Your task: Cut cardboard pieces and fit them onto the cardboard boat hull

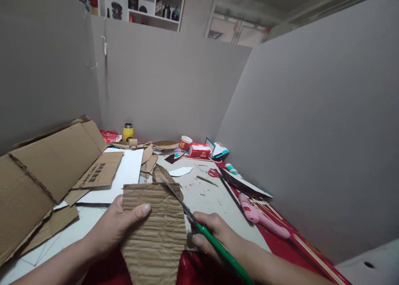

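A piece of corrugated cardboard (156, 231) is upright in front of me, its ridges running across. My left hand (124, 218) grips its left edge, the thumb lying on the near face. In my right hand (212, 231) is a pair of scissors with green handles (222, 249). The metal blades point up and left, across the upper right corner of the cardboard. I cannot tell whether they touch it. Just behind the top edge, a leaf-shaped cardboard cutout (162, 172) lies on the table.
Folded cardboard (59, 160) fills the left side. Farther back are a yellow jar (127, 132), a paper cup (185, 142) and a red box (200, 150). On the right lie red-handled scissors (213, 173), a pink glue gun (262, 218) and thin sticks (314, 256). Grey partitions (162, 81) enclose the table.
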